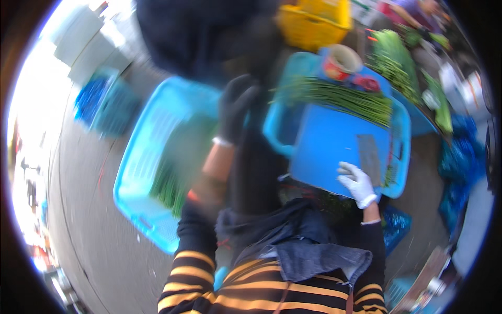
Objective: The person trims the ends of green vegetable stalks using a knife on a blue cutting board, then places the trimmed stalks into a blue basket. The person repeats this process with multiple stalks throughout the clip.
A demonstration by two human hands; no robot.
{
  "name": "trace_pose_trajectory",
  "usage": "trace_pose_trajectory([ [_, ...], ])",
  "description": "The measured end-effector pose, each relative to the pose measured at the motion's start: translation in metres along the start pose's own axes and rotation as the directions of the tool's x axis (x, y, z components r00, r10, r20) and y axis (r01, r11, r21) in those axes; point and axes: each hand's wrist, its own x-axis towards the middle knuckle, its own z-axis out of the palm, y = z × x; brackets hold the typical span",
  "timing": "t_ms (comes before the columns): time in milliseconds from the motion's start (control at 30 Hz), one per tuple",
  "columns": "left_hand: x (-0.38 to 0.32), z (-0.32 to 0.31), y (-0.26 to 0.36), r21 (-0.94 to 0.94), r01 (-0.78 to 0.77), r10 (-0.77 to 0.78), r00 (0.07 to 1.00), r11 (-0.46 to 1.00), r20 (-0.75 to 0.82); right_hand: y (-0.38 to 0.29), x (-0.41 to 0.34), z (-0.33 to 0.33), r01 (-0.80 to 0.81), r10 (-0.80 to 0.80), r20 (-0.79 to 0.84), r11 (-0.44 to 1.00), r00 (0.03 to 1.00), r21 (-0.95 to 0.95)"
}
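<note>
My left hand (237,110), in a dark glove with a white cuff, is raised beside the inner edge of a light-blue plastic basket (135,157). Long green stalks (172,184) lie in that basket, partly behind my forearm. Blur hides whether the left fingers hold anything. My right hand (357,184), white-gloved, is at the near edge of a blue cutting board (325,145), its fingers slightly apart and nothing seen between them. Close by lies a wide metal blade (368,157). A bundle of thin green stalks (341,98) lies across the board's far side.
The board rests on another light-blue basket (402,165). Behind the stalks stands a roll of tape (343,61). A yellow crate (315,23) is farther off, and a person (415,15) handles leafy vegetables (392,55) at upper right. Blue plastic bags (457,165) lie at right.
</note>
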Motion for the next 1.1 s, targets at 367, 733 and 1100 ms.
trace_pose_trajectory([
  [367,0.01,0.229,-0.13,0.614,-0.617,-0.065,0.678,0.493,0.733,0.058,-0.004,-0.029,-0.004,-0.095,-0.324,0.956,0.941,-0.293],
  [733,0.087,0.379,-0.205,0.576,-0.815,-0.386,0.515,0.054,0.765,0.064,-0.013,-0.031,0.079,-0.179,-0.252,0.929,0.951,-0.362],
  [1100,0.086,0.391,-0.212,0.579,-0.815,-0.275,0.55,0.029,0.789,0.061,-0.011,-0.038,0.122,-0.229,-0.209,0.896,0.951,-0.426],
])
